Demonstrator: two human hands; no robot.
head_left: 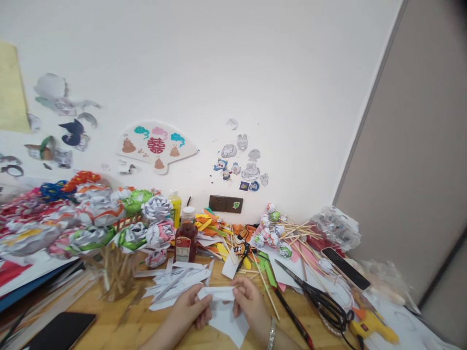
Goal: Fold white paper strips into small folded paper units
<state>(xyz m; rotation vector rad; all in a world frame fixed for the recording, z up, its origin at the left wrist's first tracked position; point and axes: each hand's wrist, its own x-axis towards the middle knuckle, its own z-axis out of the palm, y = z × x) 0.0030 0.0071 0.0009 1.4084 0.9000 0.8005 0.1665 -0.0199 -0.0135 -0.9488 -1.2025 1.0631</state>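
A folded white paper strip (219, 293) is stretched level between my two hands over the wooden table. My left hand (190, 307) pinches its left end, thumb on top and fingers curled beneath. At the right end, my right hand (251, 304), with a bracelet on the wrist, grips it the same way. Beneath the strip a pointed white paper (230, 326) hangs or lies; whether it belongs to the strip I cannot tell. Just beyond my left hand is a pile of white paper strips (175, 284). A thin wooden stick (268, 291) lies beside my right hand.
Paper flowers (98, 214) crowd the left, some in a clear cup (109, 277). A red-brown bottle (186, 238) stands behind the strips. Rightward lie black scissors (321, 301), a red-and-black pen-shaped tool (292, 316), a phone (346, 268) and a yellow glue gun (375, 324). A dark flat object (60, 330) lies front left.
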